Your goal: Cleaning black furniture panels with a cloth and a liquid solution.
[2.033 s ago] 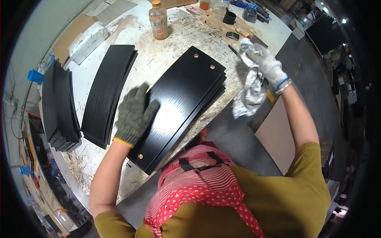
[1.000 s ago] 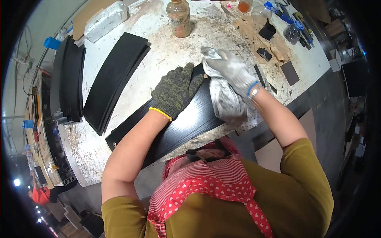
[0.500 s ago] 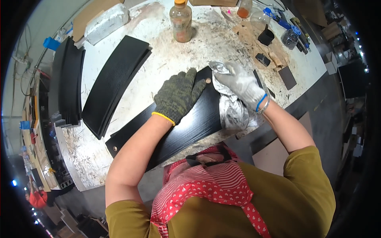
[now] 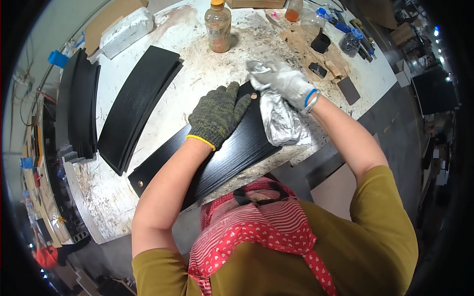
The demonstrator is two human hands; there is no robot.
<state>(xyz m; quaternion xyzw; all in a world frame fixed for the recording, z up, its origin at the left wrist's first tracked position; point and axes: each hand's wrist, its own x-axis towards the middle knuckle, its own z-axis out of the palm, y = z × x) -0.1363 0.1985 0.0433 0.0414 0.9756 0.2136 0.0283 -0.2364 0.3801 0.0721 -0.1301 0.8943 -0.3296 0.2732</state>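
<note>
A long black wood-grained board [image 4: 237,153] lies slantwise on the worktable before me, with a round hole or spot near each end. On its upper face rests my left hand [image 4: 216,116] in a dark green knit glove, fingers stretched out flat and the thumb apart. My right hand [image 4: 289,85], in a white glove with a blue cuff, grips a crumpled silvery-white cloth [image 4: 280,118] at the board's right end. The cloth hangs down over that end and hides it.
More curved black boards [image 4: 140,96] lie stacked to the left, beside another stack [image 4: 79,106] at the table edge. Farther back stand an orange-capped bottle [image 4: 218,29] and a white wrapped block [image 4: 127,32]. A black cup [image 4: 321,42] and a dark sheet [image 4: 349,91] are at right.
My right hand has moved left and farther from me, carrying the cloth over the board's far right corner. My left hand stays flat on the board. The whole view has shifted slightly.
</note>
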